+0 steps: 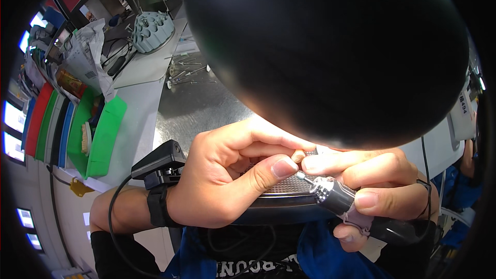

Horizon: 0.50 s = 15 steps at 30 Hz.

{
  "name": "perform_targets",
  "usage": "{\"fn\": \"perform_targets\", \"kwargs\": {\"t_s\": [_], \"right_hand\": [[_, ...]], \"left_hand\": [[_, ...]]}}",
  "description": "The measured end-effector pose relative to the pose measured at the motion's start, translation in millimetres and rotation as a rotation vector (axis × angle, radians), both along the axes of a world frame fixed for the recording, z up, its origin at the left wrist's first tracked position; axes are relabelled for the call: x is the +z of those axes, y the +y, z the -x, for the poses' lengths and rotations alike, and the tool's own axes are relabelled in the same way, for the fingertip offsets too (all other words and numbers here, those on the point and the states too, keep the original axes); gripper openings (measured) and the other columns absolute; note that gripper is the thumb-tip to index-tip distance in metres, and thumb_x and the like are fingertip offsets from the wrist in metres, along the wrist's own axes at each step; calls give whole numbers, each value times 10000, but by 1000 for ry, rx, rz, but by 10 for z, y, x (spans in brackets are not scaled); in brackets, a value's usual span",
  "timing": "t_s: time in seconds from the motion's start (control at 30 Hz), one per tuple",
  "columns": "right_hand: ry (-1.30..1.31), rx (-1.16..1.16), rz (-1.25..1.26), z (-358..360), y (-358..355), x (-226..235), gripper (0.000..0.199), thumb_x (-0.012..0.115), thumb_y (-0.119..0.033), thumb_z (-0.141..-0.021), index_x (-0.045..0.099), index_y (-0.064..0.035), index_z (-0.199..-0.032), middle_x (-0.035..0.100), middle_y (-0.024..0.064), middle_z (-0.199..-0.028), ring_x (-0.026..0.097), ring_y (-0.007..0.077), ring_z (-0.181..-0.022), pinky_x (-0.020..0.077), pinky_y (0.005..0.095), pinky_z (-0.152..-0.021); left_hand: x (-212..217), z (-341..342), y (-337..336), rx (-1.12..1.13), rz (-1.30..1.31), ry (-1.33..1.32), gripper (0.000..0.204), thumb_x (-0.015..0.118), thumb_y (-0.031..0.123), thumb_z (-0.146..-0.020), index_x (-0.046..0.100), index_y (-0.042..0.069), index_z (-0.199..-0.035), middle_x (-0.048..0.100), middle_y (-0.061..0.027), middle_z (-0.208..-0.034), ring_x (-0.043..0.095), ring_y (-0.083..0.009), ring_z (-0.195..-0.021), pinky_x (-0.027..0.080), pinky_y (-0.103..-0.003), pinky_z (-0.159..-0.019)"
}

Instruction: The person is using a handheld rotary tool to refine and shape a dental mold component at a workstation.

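Note:
My left hand pinches a small beige, tooth-like piece between thumb and fingers. My right hand is wrapped around a dark rotary handpiece with a silver collar. The handpiece's slim metal tip points up and left, close to the beige piece; whether they touch I cannot tell. Right-hand fingertips rest near the left thumb, so the hands meet. Beneath them lies a perforated metal grate at the bench's near edge. A black device is strapped to my left wrist.
A large black lamp hood hangs over the hands, hiding the bench behind. Loose burs lie on the metal surface at the far left. Beyond stands a grey-green bur holder. Left are a green tray, stacked coloured trays and a plastic bag.

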State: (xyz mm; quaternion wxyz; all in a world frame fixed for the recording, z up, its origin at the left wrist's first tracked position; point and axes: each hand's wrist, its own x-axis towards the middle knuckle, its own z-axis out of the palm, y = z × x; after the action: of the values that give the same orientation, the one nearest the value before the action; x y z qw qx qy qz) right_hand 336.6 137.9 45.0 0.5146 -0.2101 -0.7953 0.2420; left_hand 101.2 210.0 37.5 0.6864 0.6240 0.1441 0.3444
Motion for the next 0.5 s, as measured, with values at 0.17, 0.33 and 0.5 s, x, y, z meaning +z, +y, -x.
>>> {"fn": "perform_targets", "kwargs": {"t_s": [0.17, 0.33, 0.5], "right_hand": [[-49, -10, 53, 10, -47, 101, 466, 812, -76, -883, 547, -43, -1265, 600, 185, -1018, 706, 455, -1071, 584, 605, -947], [-47, -14, 15, 15, -78, 62, 475, 812, -83, -885, 539, -43, -1272, 592, 177, -1008, 707, 460, -1067, 586, 607, -930], [-95, -96, -82, -3, -28, 47, 470, 809, -88, -880, 536, -39, -1259, 586, 178, -954, 727, 396, -963, 606, 567, -934]], "left_hand": [[-35, -12, -37, 43, 11, -78, 194, 620, -19, -1014, 641, -52, -1203, 722, -154, -1148, 697, -153, -1055, 569, -285, -919], [-27, 13, -43, 18, -18, -55, 196, 623, -23, -1011, 646, -46, -1204, 712, -146, -1153, 690, -143, -1026, 572, -278, -882], [23, 44, -26, 37, -21, 34, 206, 629, -19, -1009, 657, -46, -1211, 734, -143, -1124, 704, -146, -1029, 569, -274, -895]]}}
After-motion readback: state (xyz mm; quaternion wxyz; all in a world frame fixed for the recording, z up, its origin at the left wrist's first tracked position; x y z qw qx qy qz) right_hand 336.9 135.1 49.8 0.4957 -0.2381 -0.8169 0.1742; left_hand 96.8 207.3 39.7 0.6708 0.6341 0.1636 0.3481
